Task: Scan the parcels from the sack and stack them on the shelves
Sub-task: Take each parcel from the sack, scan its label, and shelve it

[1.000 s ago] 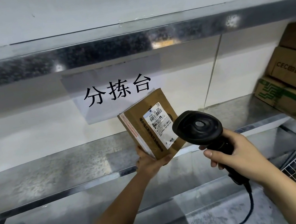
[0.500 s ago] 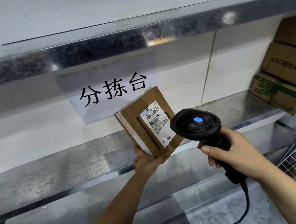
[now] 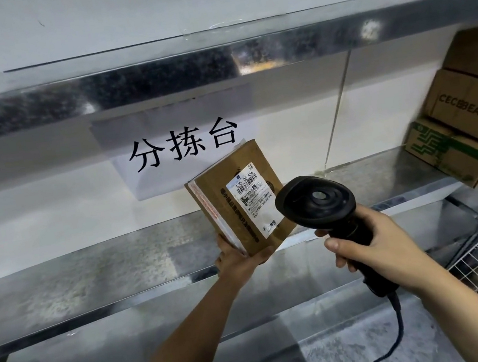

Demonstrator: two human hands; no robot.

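Two hands at metal shelf, left hand gripping labelled parcel upright, right hand clasping black scanner beside it

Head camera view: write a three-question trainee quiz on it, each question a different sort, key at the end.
1. True or false: the left hand holds the parcel from below, label towards the camera.
2. The right hand grips: A) a tape roll, B) a scanner with a cord, C) a knife.
3. Fill in: the stacked cartons sit on the shelf at the ___ side of the view.

Key: 1 true; 2 B; 3 right.
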